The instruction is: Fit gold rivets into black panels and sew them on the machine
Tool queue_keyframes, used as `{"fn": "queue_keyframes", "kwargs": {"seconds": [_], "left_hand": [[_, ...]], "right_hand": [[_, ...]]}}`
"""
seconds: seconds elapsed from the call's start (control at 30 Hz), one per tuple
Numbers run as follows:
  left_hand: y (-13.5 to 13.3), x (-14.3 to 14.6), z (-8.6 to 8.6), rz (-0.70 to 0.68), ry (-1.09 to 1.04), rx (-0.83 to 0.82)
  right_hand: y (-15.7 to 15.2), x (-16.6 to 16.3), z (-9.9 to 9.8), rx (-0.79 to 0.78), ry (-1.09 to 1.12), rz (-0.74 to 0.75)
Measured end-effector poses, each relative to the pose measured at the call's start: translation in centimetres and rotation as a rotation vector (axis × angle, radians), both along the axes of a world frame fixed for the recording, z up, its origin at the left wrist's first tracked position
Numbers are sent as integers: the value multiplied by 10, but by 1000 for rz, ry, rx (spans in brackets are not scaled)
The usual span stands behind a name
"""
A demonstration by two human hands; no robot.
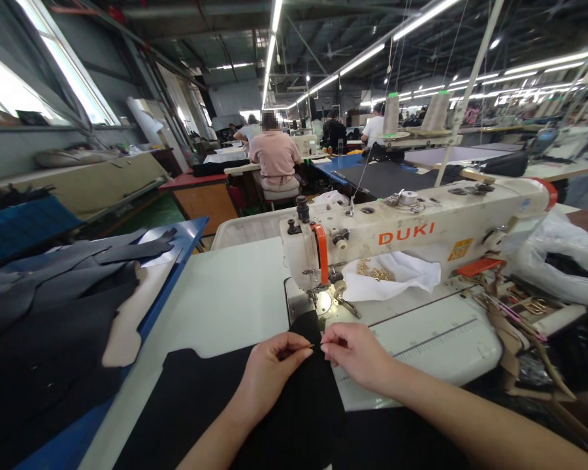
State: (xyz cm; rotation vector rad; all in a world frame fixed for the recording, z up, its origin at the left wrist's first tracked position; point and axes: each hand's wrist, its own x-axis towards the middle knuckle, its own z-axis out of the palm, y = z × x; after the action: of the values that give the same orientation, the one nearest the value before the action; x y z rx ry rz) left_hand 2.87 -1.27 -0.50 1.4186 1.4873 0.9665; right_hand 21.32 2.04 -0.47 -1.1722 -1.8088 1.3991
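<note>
Black fabric (294, 398) lies across the front of the machine table, one strip of it reaching up to the sewing machine's needle area (323, 303). Over this fabric my left hand (269, 369) is closed in a pinch, with a tiny brass-coloured piece just showing at its fingertips. Facing it across a narrow gap, my right hand (360, 356) also pinches thumb and finger together; what lies between them is too small to make out. Behind the hands, small gold-coloured metal pieces (375, 271) rest on a white cloth or bag (411, 277) under the machine's arm (406, 228).
Stacked dark cut pieces (63, 307) cover a blue board (171, 281) at left. Metal fittings fill a tray (536, 307) at right, beside clear plastic (568, 248). Thread cones (392, 114) stand behind the machine. A person in a pink shirt (274, 156) sits farther back.
</note>
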Motion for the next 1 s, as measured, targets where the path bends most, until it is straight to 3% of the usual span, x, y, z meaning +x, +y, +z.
{"fn": "queue_keyframes", "kwargs": {"seconds": [0.23, 0.5, 0.7, 0.83, 1.0], "left_hand": [[1, -2, -9, -31, 284, 228], [-5, 1, -10, -48, 252, 172], [-6, 1, -9, -32, 252, 179], [2, 0, -8, -18, 362, 312], [13, 2, -8, -102, 563, 533]], "right_hand": [[19, 8, 6, -177, -24, 23], [48, -28, 10, -239, -143, 93], [54, -33, 9, -245, -196, 133], [55, -33, 9, -251, -210, 134], [57, -36, 13, -283, -239, 117]]}}
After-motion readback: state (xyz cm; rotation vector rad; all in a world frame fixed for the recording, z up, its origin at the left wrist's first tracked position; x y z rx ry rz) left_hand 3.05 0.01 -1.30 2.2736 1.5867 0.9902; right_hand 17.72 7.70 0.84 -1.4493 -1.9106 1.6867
